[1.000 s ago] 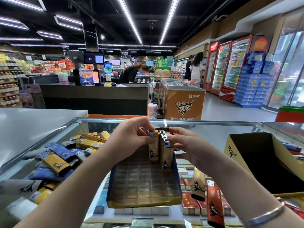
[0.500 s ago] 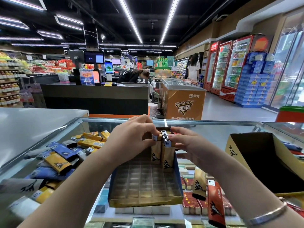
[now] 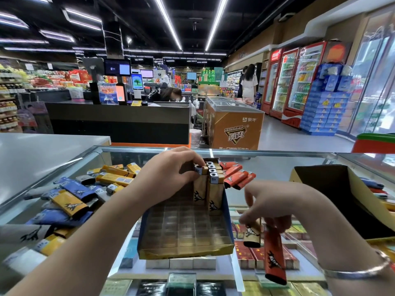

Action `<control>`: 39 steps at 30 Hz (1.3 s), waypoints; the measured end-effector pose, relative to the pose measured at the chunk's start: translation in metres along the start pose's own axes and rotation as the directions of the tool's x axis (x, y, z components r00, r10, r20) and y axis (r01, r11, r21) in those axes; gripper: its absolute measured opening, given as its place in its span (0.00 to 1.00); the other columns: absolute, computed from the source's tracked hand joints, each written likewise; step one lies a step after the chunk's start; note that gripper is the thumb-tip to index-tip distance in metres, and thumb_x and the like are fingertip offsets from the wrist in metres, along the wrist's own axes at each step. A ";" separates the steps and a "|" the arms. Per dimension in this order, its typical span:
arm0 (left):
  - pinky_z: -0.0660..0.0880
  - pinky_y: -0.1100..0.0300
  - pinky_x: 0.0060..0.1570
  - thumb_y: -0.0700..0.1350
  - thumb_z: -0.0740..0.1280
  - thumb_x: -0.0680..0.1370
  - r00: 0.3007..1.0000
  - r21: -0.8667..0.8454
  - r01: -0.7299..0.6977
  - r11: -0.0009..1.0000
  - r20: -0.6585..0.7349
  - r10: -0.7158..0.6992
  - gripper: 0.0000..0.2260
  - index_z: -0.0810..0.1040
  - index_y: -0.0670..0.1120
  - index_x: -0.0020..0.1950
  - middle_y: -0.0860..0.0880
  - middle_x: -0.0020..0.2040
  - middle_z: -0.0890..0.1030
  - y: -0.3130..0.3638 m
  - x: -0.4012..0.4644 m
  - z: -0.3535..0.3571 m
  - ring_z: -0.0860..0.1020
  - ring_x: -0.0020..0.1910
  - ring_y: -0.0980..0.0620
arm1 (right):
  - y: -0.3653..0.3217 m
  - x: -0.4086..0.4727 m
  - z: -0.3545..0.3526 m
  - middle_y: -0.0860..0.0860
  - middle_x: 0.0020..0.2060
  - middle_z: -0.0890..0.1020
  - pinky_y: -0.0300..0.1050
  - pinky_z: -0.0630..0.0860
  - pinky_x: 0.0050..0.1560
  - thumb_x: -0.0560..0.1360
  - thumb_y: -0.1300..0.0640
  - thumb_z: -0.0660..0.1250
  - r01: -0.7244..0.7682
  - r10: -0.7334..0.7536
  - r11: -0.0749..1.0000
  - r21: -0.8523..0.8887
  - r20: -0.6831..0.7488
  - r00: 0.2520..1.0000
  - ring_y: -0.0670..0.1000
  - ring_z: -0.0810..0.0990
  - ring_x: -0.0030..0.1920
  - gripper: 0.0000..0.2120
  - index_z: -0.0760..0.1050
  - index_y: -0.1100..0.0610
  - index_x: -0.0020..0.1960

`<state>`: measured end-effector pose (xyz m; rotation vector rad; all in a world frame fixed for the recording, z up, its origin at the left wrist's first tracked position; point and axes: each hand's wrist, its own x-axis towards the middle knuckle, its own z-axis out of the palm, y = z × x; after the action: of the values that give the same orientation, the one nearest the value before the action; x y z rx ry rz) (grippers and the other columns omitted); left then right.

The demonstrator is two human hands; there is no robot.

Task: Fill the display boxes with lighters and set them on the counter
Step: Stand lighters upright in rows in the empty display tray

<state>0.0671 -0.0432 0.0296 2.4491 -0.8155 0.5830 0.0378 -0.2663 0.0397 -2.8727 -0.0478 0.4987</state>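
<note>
A blue-sided display box [image 3: 186, 249] with a gridded tray lies on the glass counter, in the middle. Several tan lighters [image 3: 210, 189] stand in its far right corner. My left hand [image 3: 168, 176] pinches the top of the leftmost standing lighter [image 3: 199, 184]. To the right of the box, my right hand [image 3: 269, 206] holds two lighters pointing down: a tan one [image 3: 252, 235] and a red one [image 3: 274, 257]. A pile of loose blue, yellow and grey lighters [image 3: 72, 195] lies at the left. Several red lighters [image 3: 236, 175] lie behind the box.
A second open display box [image 3: 333, 189], dark inside, stands at the right on the glass counter [image 3: 277, 165]. Cigarette packs show under the glass. A grey counter [image 3: 42, 150] adjoins at the left. A checkout desk, a freezer and people are beyond.
My right hand has left the standing lighters and dropped right and toward me, still holding the tan and red lighters. My left hand stays on the standing lighter.
</note>
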 end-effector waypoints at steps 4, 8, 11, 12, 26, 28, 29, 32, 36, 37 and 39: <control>0.72 0.66 0.51 0.44 0.69 0.74 1.000 0.004 0.003 1.000 0.004 -0.003 0.11 0.78 0.55 0.54 0.61 0.53 0.75 -0.001 0.001 0.000 0.74 0.53 0.59 | -0.006 0.009 0.008 0.49 0.40 0.76 0.36 0.69 0.25 0.70 0.50 0.71 0.058 -0.057 0.998 0.007 -0.067 0.996 0.46 0.75 0.35 0.16 0.68 0.52 0.51; 0.71 0.65 0.51 0.44 0.70 0.74 1.000 -0.005 0.006 1.000 0.006 -0.006 0.11 0.78 0.55 0.54 0.60 0.53 0.75 -0.002 0.001 0.001 0.74 0.53 0.59 | -0.012 0.011 0.009 0.51 0.35 0.71 0.36 0.67 0.27 0.76 0.59 0.63 0.158 -0.126 0.974 0.163 -0.189 0.974 0.46 0.69 0.31 0.04 0.68 0.58 0.47; 0.73 0.62 0.52 0.44 0.70 0.74 1.000 -0.018 -0.001 1.000 0.011 0.001 0.10 0.78 0.55 0.54 0.59 0.53 0.76 -0.002 0.001 -0.001 0.75 0.53 0.57 | -0.009 -0.006 -0.008 0.50 0.29 0.71 0.35 0.65 0.21 0.77 0.62 0.60 0.148 -0.061 0.943 0.300 -0.280 0.958 0.45 0.66 0.27 0.09 0.68 0.56 0.38; 0.74 0.61 0.52 0.44 0.70 0.74 1.000 -0.021 -0.004 1.000 0.011 0.004 0.10 0.78 0.55 0.53 0.58 0.53 0.76 -0.002 0.001 -0.001 0.75 0.53 0.57 | -0.005 -0.013 -0.012 0.50 0.30 0.71 0.35 0.65 0.21 0.77 0.61 0.60 0.099 -0.030 0.966 0.241 -0.274 0.961 0.45 0.67 0.27 0.08 0.68 0.55 0.39; 0.77 0.52 0.51 0.44 0.69 0.74 1.000 -0.051 0.012 0.999 0.013 -0.011 0.10 0.78 0.54 0.53 0.57 0.54 0.76 0.000 0.000 0.000 0.76 0.52 0.55 | 0.001 -0.014 0.015 0.47 0.35 0.74 0.38 0.70 0.29 0.71 0.53 0.71 -0.013 0.016 1.000 0.015 -0.191 0.981 0.45 0.73 0.34 0.11 0.71 0.55 0.47; 0.76 0.52 0.52 0.44 0.69 0.74 1.000 -0.058 0.012 0.998 0.017 -0.011 0.10 0.78 0.54 0.53 0.56 0.54 0.77 0.000 0.000 -0.001 0.76 0.52 0.55 | 0.000 0.006 0.013 0.47 0.35 0.75 0.44 0.76 0.37 0.70 0.52 0.72 0.019 0.020 0.991 0.132 -0.286 0.958 0.46 0.74 0.35 0.12 0.71 0.56 0.47; 0.76 0.51 0.52 0.44 0.69 0.74 1.000 -0.058 0.012 0.998 0.018 -0.011 0.10 0.78 0.54 0.53 0.56 0.54 0.77 -0.001 0.000 -0.001 0.76 0.52 0.55 | 0.001 0.017 0.012 0.49 0.35 0.76 0.48 0.77 0.41 0.70 0.52 0.71 0.028 0.036 0.983 0.184 -0.335 0.942 0.47 0.75 0.36 0.11 0.72 0.56 0.45; 0.75 0.52 0.55 0.45 0.70 0.73 1.000 -0.058 0.013 0.998 0.014 -0.012 0.10 0.78 0.54 0.53 0.56 0.55 0.77 -0.002 0.001 -0.001 0.75 0.54 0.55 | 0.008 0.048 0.012 0.53 0.37 0.78 0.53 0.78 0.46 0.71 0.54 0.68 0.001 0.153 0.949 0.315 -0.464 0.872 0.52 0.77 0.40 0.09 0.70 0.55 0.47; 0.75 0.55 0.55 0.45 0.70 0.73 1.000 -0.064 0.004 0.998 0.009 -0.003 0.10 0.79 0.54 0.53 0.58 0.53 0.76 -0.002 0.002 -0.001 0.75 0.54 0.56 | 0.019 0.073 0.016 0.56 0.35 0.74 0.43 0.71 0.28 0.74 0.62 0.60 -0.011 0.339 0.857 0.515 -0.549 0.764 0.54 0.73 0.32 0.03 0.68 0.57 0.42; 0.75 0.56 0.54 0.45 0.70 0.73 1.000 -0.062 0.002 0.998 0.010 -0.001 0.10 0.79 0.54 0.53 0.58 0.53 0.76 -0.002 0.001 -0.001 0.75 0.53 0.57 | 0.021 0.077 0.015 0.56 0.34 0.74 0.41 0.68 0.27 0.74 0.63 0.60 -0.015 0.378 0.835 0.550 -0.552 0.743 0.53 0.72 0.30 0.04 0.67 0.57 0.41; 0.74 0.57 0.54 0.45 0.70 0.73 1.000 -0.052 0.001 0.999 0.012 0.000 0.10 0.79 0.54 0.53 0.58 0.53 0.76 -0.003 0.001 -0.001 0.75 0.53 0.56 | 0.020 0.083 0.011 0.55 0.35 0.74 0.42 0.69 0.29 0.74 0.59 0.60 -0.060 0.431 0.818 0.572 -0.540 0.723 0.52 0.71 0.32 0.02 0.69 0.58 0.45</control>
<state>0.0694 -0.0411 0.0298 2.4074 -0.8250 0.5407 0.1116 -0.2775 -0.0025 -2.3383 0.5325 -0.4339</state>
